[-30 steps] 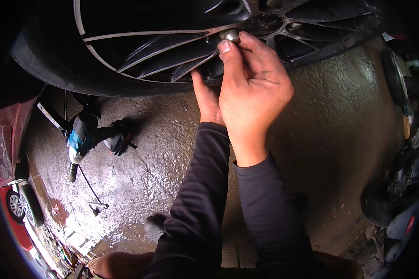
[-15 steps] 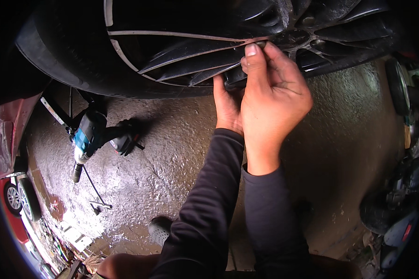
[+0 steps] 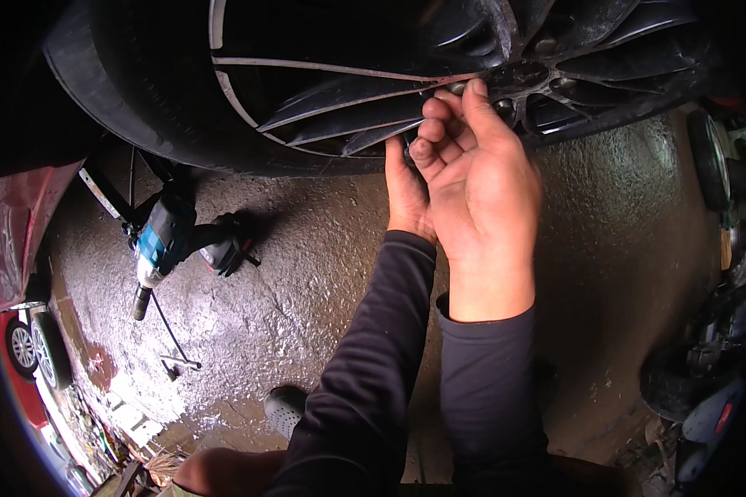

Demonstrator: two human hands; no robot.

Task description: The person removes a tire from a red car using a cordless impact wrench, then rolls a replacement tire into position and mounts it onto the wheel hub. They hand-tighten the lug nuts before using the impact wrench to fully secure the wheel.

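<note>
Both hands have shifted right along the wheel since a second ago, now at the hub. Right hand [image 3: 477,195]: thumb and forefinger pinched narrow on one small lug nut [image 3: 457,86], pressed against the hub of the alloy wheel [image 3: 348,91], palm toward the camera, other fingers curled. Left hand [image 3: 408,192]: mostly hidden behind the right one, flat against the rim's lower spokes; its grip cannot be told. Two forearms in dark long sleeves rise from the lower edge, close together, wrists nearly touching. One wheel, black tyre [image 3: 124,91], thin silver-edged spokes, several lug holes around the centre, standing upright on the floor. One cordless impact wrench [image 3: 164,248], teal and black, lies on its side on the concrete floor [image 3: 307,273], well to the left of the hands. One thin metal bar tool [image 3: 172,344] lies just below it. One shoe toe [image 3: 283,410] low centre. Floor is wet, rough and grey. Red car body [image 3: 16,240] at left edge; clutter at right edge, too dark to name.
</note>
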